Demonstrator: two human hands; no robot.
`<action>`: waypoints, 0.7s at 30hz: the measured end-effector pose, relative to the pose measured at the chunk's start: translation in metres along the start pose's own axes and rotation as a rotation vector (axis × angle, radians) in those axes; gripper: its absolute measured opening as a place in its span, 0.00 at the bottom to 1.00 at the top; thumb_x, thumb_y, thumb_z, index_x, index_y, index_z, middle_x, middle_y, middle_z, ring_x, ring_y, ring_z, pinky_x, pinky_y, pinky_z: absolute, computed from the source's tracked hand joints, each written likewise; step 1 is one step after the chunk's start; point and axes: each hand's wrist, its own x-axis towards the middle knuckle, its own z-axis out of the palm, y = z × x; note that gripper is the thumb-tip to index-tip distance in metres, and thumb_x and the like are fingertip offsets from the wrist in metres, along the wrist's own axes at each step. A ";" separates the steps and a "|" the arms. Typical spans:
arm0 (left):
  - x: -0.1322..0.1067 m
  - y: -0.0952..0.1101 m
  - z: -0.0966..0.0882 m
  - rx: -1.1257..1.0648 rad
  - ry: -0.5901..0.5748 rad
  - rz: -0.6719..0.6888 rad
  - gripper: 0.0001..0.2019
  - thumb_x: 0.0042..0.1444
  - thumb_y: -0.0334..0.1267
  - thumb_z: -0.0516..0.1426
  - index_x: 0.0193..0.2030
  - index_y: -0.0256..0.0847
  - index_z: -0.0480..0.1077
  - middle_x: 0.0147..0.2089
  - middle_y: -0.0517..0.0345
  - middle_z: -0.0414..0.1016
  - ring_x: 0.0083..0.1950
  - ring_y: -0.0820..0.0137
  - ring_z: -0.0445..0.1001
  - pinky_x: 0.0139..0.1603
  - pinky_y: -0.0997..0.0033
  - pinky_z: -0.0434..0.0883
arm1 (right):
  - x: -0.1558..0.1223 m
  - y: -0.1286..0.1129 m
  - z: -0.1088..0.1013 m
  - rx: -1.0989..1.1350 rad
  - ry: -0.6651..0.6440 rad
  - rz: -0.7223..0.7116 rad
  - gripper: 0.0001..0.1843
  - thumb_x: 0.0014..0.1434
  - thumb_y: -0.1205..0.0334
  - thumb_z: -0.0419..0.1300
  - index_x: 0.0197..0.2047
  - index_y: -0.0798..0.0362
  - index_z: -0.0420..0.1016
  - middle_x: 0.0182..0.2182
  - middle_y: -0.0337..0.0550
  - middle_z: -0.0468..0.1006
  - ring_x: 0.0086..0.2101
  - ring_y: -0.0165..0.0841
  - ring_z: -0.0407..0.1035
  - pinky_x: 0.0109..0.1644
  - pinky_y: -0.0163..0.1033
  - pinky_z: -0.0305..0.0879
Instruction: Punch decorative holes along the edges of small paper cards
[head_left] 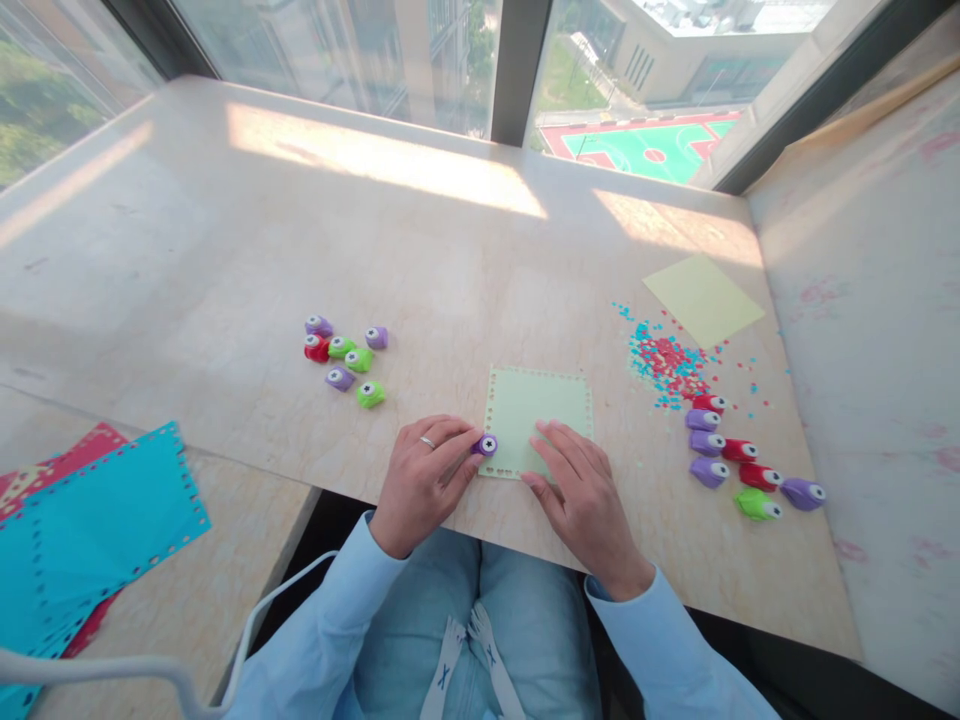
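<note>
A pale green sheet of paper (536, 410) lies in front of me, with small punched holes along its edges. My left hand (431, 470) is closed on a small purple craft punch (485, 445) at the sheet's left edge, near the lower corner. A ring shows on one finger of that hand. My right hand (577, 485) rests on the lower right part of the sheet, its fingers stretched out over the paper and holding no tool.
Several small punches (358, 360) stand to the left, and more punches (757, 477) to the right. Red and blue paper bits (671, 368) lie beside a second pale sheet (705, 298). Punched blue sheets (112, 510) lie at far left. A white cable (244, 640) crosses lower left.
</note>
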 end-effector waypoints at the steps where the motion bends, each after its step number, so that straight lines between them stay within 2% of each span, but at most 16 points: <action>1: 0.000 0.000 0.000 0.003 0.001 0.000 0.10 0.61 0.37 0.58 0.49 0.45 0.74 0.48 0.54 0.78 0.53 0.63 0.73 0.54 0.59 0.67 | 0.000 0.000 0.000 -0.008 -0.004 -0.003 0.19 0.66 0.57 0.56 0.58 0.52 0.69 0.58 0.53 0.73 0.60 0.44 0.64 0.60 0.53 0.62; 10: 0.000 0.001 0.001 0.031 -0.010 -0.001 0.11 0.63 0.38 0.57 0.51 0.44 0.73 0.48 0.53 0.78 0.53 0.62 0.72 0.53 0.58 0.68 | 0.001 -0.001 0.000 -0.017 -0.001 -0.010 0.18 0.66 0.56 0.56 0.57 0.53 0.70 0.58 0.53 0.73 0.59 0.45 0.64 0.59 0.53 0.62; 14: -0.001 0.002 0.001 0.012 -0.008 -0.021 0.13 0.62 0.39 0.58 0.52 0.44 0.72 0.49 0.52 0.78 0.54 0.61 0.72 0.55 0.57 0.68 | 0.000 0.000 0.001 0.029 0.045 -0.004 0.19 0.66 0.58 0.57 0.58 0.52 0.69 0.57 0.53 0.73 0.59 0.44 0.65 0.59 0.54 0.63; 21: 0.001 -0.002 -0.005 -0.207 -0.013 -0.205 0.15 0.63 0.46 0.56 0.53 0.43 0.70 0.51 0.51 0.77 0.54 0.62 0.72 0.57 0.56 0.68 | 0.000 0.001 -0.004 0.107 0.181 0.004 0.16 0.65 0.62 0.58 0.56 0.52 0.71 0.52 0.52 0.77 0.56 0.42 0.68 0.58 0.53 0.66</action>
